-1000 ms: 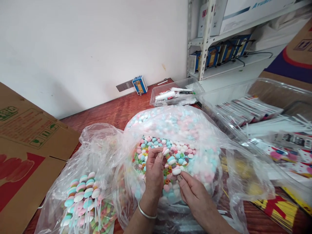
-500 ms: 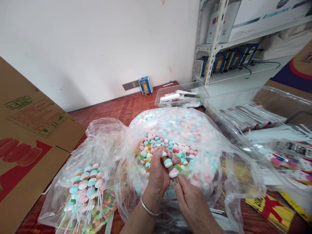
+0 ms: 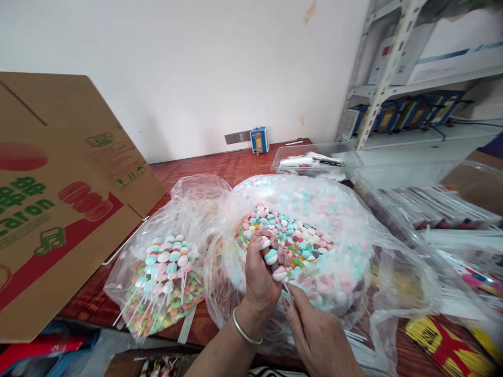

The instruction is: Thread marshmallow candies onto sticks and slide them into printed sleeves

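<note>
At the far left, finished-looking skewers of pastel round candies on white sticks (image 3: 168,256) are laid at a clear, crinkled plastic bag (image 3: 118,283); whether they are inside it cannot be told. To their right, a short stack of pink, white and blue rounded candies (image 3: 271,256) is enclosed in the left hand (image 3: 259,280), its fingers curled narrowly around the sides. Below the stack's lowest candy, a thin white stick (image 3: 285,287) is apparently pinched between the thumb and fingertips of the right hand (image 3: 316,330). The stack is thus held above and just left of the right fingertips. The step in hand is judged to be skewering; a straight push, with the stack kept aligned, seems called for.
</note>
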`<state>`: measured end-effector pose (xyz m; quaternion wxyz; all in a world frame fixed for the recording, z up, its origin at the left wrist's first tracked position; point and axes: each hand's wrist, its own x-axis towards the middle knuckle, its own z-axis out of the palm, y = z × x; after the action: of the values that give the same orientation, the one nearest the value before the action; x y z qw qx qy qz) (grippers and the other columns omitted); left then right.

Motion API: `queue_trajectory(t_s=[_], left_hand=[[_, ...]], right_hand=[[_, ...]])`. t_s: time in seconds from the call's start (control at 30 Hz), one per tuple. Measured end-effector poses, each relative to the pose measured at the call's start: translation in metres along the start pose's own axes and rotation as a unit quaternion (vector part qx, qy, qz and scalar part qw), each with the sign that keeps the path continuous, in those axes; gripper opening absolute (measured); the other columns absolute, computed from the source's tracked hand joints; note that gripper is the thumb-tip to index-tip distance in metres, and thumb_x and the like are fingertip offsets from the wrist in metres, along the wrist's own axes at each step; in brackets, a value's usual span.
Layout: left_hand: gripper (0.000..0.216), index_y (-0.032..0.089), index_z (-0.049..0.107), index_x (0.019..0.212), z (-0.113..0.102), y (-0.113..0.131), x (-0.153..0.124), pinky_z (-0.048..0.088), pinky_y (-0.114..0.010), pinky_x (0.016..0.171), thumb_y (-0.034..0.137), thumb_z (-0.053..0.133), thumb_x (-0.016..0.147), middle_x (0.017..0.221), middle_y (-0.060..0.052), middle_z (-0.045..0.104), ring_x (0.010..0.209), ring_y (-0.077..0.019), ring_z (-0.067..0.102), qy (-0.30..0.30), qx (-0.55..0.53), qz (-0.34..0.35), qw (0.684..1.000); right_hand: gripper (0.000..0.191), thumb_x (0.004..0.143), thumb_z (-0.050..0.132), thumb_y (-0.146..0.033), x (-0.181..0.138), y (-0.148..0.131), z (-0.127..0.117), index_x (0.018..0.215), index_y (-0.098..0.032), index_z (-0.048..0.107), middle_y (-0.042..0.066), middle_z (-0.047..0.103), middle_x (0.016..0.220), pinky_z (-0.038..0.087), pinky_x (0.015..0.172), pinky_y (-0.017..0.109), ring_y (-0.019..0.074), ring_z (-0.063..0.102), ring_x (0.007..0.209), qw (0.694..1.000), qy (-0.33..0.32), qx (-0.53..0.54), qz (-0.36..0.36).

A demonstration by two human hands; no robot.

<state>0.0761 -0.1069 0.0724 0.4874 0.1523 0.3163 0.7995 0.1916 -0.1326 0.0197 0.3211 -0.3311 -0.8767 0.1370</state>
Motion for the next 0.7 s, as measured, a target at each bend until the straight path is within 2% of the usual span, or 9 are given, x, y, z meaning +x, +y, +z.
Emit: queue_trajectory(t_s=[0.13, 0.37, 0.6, 0.7], left_hand=[[0.026, 0.02, 0.046, 0.082, -0.002, 0.001, -0.014, 0.038, -0.016, 0.042, 0.045, 0.053, 0.088, 0.069, 0.005, 0.045, 0.044, -0.004, 0.039, 0.019, 0.03, 0.02, 0.999], [0.021, 0.022, 0.045, 0.085, -0.006, -0.003, -0.035, 0.039, -0.017, 0.043, 0.04, 0.045, 0.095, 0.07, 0.005, 0.046, 0.043, -0.0036, 0.04, 0.003, 0.06, 0.065, 0.996], [0.024, 0.021, 0.05, 0.088, -0.014, -0.003, -0.036, 0.044, -0.02, 0.051, 0.044, 0.045, 0.094, 0.073, 0.002, 0.05, 0.052, -0.0077, 0.048, 0.01, 0.069, 0.074, 0.995], [0.034, 0.021, 0.055, 0.1, -0.016, 0.002, -0.03, 0.045, -0.022, 0.054, 0.051, 0.041, 0.093, 0.077, -0.001, 0.055, 0.057, -0.0107, 0.053, 0.006, 0.034, 0.077, 0.996]], right_hand=[[0.038, 0.104, 0.026, -0.025, -0.016, -0.001, 0.005, 0.113, -0.007, 0.059, 0.002, 0.067, 0.056, 0.041, 0.038, 0.026, 0.0171, 0.064, 0.039, 0.998, 0.038, -0.021, -0.048], [0.037, 0.103, 0.029, -0.023, -0.022, -0.004, 0.011, 0.107, -0.005, 0.061, 0.001, 0.061, 0.051, 0.036, 0.04, 0.026, 0.0139, 0.058, 0.035, 0.99, 0.078, -0.06, -0.105], [0.04, 0.104, 0.028, -0.026, -0.02, 0.005, 0.02, 0.109, -0.003, 0.061, 0.0, 0.06, 0.049, 0.037, 0.038, 0.025, 0.0133, 0.057, 0.034, 0.988, 0.073, -0.055, -0.125], [0.04, 0.104, 0.029, -0.027, -0.02, 0.011, 0.019, 0.111, -0.003, 0.061, 0.001, 0.063, 0.052, 0.039, 0.039, 0.025, 0.014, 0.059, 0.036, 0.989, 0.067, -0.055, -0.119]])
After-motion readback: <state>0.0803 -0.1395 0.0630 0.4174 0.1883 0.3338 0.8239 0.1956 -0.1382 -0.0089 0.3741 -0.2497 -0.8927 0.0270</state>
